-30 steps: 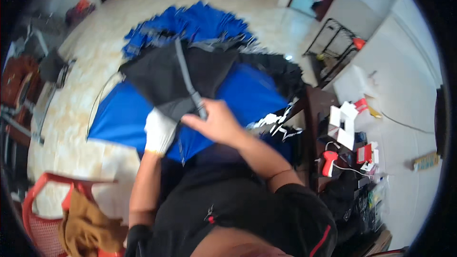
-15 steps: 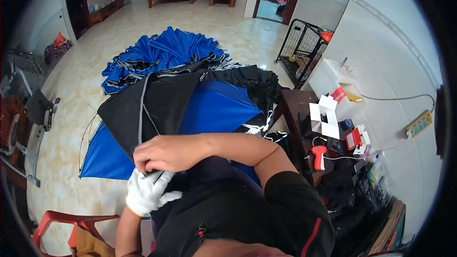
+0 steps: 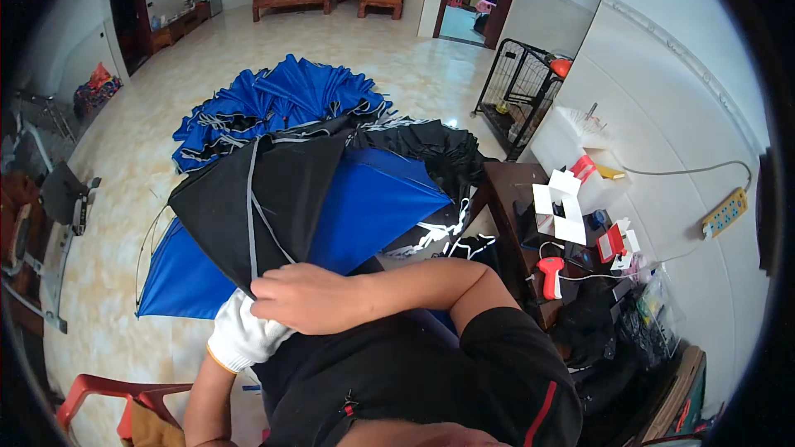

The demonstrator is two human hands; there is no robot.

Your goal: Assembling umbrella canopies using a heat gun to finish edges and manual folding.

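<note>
A black fabric panel (image 3: 286,174) with grey edging strips stretches toward me and narrows to a corner at my hands. It looks like part of an umbrella canopy. My right hand (image 3: 310,298) is bare, its fingers closed in a pinch on that corner. My left hand (image 3: 244,335), in a white knit glove, is closed around the same corner just below the right. Its fingertips are mostly hidden behind the right hand. Blue fabric (image 3: 373,199) lies under and beside the black panel, with another blue part (image 3: 186,269) at the left by thin curved ribs.
Beyond lie a gathered blue fabric pile (image 3: 281,95) and a black one (image 3: 431,145). At right, a dark wooden table (image 3: 497,190) carries an opened white box (image 3: 559,207) and a red-and-white handheld device (image 3: 550,277). A red plastic chair (image 3: 91,389) stands near left, a wire cage (image 3: 517,95) far right.
My right hand has shifted slightly right and down, now covering more of the glove. The gloved fingers, visible before, are tucked behind it. The view has moved a little.
</note>
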